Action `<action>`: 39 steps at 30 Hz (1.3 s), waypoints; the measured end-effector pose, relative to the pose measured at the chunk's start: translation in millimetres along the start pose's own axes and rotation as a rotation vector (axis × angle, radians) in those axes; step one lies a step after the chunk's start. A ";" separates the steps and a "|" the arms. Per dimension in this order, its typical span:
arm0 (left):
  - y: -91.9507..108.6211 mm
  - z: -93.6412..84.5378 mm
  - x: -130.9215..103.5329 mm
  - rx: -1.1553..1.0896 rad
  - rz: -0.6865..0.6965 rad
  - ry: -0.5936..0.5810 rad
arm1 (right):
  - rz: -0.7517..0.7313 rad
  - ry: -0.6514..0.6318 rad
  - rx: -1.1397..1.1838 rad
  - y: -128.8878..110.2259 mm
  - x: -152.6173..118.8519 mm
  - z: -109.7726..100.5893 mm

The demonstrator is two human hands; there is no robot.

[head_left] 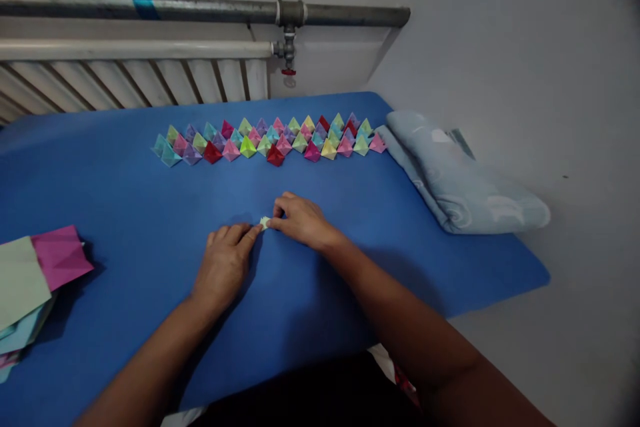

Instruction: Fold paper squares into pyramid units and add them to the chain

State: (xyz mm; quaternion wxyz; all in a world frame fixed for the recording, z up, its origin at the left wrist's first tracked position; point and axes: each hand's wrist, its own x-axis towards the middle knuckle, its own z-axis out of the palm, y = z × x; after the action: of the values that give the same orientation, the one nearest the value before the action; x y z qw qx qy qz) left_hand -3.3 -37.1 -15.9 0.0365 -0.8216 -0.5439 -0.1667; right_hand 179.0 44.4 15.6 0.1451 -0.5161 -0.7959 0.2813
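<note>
A small pale green piece of folded paper (265,222) lies on the blue surface (165,213), between my two hands. My left hand (227,260) presses its left edge with the fingertips, fingers held together. From the right, my right hand (299,219) pinches the same paper with thumb and fingers. Part of the paper is hidden under the fingertips. Beyond my hands, several small folded paper shapes (275,155) in many colours stand in close rows across the surface.
At the left edge lies a stack of paper sheets (23,280) with a magenta sheet (63,257) beside it. A folded light blue blanket (465,180) rests at the right against the wall. Behind the surface are a radiator (135,83) and a metal pipe (215,11).
</note>
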 end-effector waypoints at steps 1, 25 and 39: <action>0.9 0.0 -0.5 0.014 0.010 0.000 | 0.002 0.000 0.000 0.0 -0.4 0.0; 16.4 -7.8 2.4 0.127 -0.040 -0.163 | 0.009 -0.071 -0.001 1.9 9.0 -5.9; 18.8 -6.1 1.0 0.146 -0.060 -0.149 | 0.010 -0.105 -0.042 0.8 14.6 -10.7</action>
State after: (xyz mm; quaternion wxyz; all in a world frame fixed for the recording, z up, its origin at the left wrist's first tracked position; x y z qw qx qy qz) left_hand 12.7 -45.4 -7.6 0.0508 -0.8102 -0.5802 -0.0659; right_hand 179.0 61.0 22.8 0.0907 -0.5076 -0.8055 0.2920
